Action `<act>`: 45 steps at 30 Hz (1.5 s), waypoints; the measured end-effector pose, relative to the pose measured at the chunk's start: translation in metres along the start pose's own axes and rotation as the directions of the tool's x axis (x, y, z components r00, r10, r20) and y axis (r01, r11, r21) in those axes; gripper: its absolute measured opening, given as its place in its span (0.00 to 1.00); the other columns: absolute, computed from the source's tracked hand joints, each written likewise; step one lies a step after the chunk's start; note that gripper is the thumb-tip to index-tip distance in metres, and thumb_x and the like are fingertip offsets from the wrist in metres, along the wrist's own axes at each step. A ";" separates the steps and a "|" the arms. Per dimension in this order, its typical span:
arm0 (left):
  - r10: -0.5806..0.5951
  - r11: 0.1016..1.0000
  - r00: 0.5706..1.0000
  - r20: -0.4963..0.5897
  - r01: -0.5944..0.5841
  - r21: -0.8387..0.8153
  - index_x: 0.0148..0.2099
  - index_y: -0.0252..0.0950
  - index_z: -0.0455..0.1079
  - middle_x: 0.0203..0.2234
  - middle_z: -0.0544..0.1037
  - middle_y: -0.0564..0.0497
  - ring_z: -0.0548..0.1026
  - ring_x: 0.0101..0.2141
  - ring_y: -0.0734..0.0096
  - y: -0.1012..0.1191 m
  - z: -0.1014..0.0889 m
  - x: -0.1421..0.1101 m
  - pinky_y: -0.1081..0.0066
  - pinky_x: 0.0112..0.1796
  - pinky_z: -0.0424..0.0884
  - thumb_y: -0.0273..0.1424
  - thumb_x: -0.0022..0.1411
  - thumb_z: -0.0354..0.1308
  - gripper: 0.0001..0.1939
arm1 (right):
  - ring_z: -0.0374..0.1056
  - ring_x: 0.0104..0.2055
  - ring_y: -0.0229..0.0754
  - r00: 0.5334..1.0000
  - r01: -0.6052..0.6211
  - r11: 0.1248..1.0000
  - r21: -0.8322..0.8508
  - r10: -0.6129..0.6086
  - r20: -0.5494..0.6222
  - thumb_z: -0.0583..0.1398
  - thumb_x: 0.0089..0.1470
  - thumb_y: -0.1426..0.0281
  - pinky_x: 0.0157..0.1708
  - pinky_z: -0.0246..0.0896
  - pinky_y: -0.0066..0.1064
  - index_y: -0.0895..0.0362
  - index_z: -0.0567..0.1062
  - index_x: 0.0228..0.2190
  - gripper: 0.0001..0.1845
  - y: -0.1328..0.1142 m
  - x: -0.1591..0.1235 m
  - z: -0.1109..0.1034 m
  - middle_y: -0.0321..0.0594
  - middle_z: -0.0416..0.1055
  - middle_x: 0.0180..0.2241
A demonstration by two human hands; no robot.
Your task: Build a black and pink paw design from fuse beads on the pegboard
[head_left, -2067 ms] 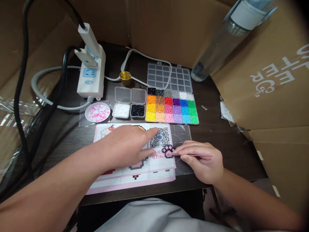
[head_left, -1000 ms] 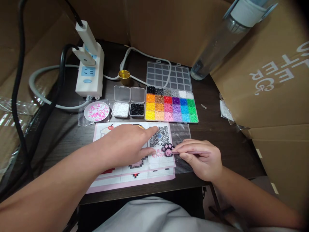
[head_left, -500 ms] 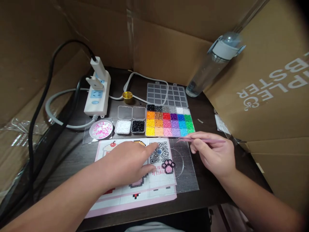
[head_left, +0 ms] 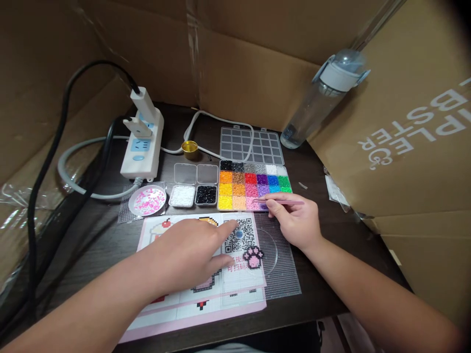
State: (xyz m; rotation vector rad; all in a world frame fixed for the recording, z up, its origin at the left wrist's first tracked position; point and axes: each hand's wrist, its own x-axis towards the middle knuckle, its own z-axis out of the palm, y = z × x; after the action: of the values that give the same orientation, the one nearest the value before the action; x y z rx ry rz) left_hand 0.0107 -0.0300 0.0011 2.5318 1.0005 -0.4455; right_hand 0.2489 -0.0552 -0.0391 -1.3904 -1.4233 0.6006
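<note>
My left hand (head_left: 191,252) lies on the printed pattern sheets (head_left: 241,282), index finger and thumb spread beside a QR code (head_left: 246,240); its other fingers are mostly hidden. Pink tweezers (head_left: 285,201) are gripped in my right hand (head_left: 300,223). Their tips point left over the pink-bead compartments at the front of a sorted bead box (head_left: 228,210); whether they pinch a bead is too small to tell. A paw of pink and black beads (head_left: 253,258) sits on the clear pegboard (head_left: 283,282), which partly overlaps the sheets.
Left of the bead box stand small open boxes of white beads (head_left: 182,196) and black beads (head_left: 206,195). A dish (head_left: 131,202) holds pink and white beads. Behind are a gold cup (head_left: 190,149), a power strip (head_left: 142,159) with cables, and a water bottle (head_left: 312,110). Cardboard walls (head_left: 253,78) enclose the table.
My right hand has moved left with the tweezers, bringing their tips over the front of the bead box. My left hand stays on the sheets. The view has shifted slightly.
</note>
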 end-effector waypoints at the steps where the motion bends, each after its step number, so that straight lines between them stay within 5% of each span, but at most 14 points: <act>1: 0.002 1.000 1.000 -0.012 -0.002 -0.002 0.71 0.43 0.63 0.43 0.85 0.40 0.83 0.40 0.46 0.000 0.001 0.000 0.56 0.38 0.77 0.43 0.68 0.58 0.32 | 0.78 0.26 0.41 1.000 0.000 1.000 -0.012 0.000 0.002 0.65 0.56 0.70 0.27 0.78 0.32 0.57 0.86 0.31 0.07 0.000 0.000 0.000 0.43 0.85 0.30; 18: 0.012 1.000 1.000 -0.025 -0.012 0.011 0.72 0.42 0.61 0.42 0.85 0.40 0.83 0.39 0.47 -0.001 0.003 0.001 0.57 0.37 0.76 0.44 0.68 0.58 0.34 | 0.81 0.30 0.43 1.000 -0.002 1.000 -0.030 0.003 0.025 0.66 0.54 0.69 0.33 0.81 0.33 0.56 0.86 0.29 0.07 -0.002 0.002 0.000 0.41 0.85 0.29; 31: 0.005 1.000 1.000 0.002 -0.005 0.022 0.72 0.41 0.61 0.41 0.85 0.40 0.83 0.39 0.48 0.002 -0.003 0.000 0.60 0.36 0.74 0.45 0.69 0.56 0.33 | 0.72 0.22 0.37 0.999 -0.007 0.999 0.047 0.008 -0.037 0.66 0.58 0.69 0.22 0.71 0.30 0.56 0.86 0.32 0.08 -0.010 -0.002 -0.011 0.42 0.84 0.29; 39: 0.000 0.998 1.000 0.020 -0.002 0.066 0.72 0.42 0.60 0.40 0.85 0.41 0.82 0.39 0.50 0.001 -0.001 0.003 0.62 0.35 0.70 0.48 0.70 0.54 0.33 | 0.80 0.32 0.45 0.994 -0.024 0.989 0.143 0.008 0.109 0.66 0.62 0.71 0.33 0.78 0.38 0.49 0.86 0.34 0.07 -0.029 -0.046 -0.041 0.39 0.85 0.33; 45: 0.015 0.997 1.000 -0.016 -0.013 0.072 0.71 0.42 0.61 0.39 0.85 0.42 0.82 0.37 0.50 -0.001 0.003 0.004 0.63 0.32 0.68 0.51 0.69 0.53 0.34 | 0.82 0.34 0.47 0.977 0.087 0.992 0.090 -0.103 0.186 0.64 0.59 0.79 0.36 0.79 0.39 0.52 0.85 0.36 0.11 -0.027 -0.076 -0.037 0.41 0.85 0.33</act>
State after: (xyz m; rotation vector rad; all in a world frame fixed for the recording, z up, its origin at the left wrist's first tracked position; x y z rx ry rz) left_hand 0.0127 -0.0281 -0.0032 2.6081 0.9889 -0.4653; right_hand 0.2563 -0.1428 -0.0258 -1.2189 -1.5900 0.7370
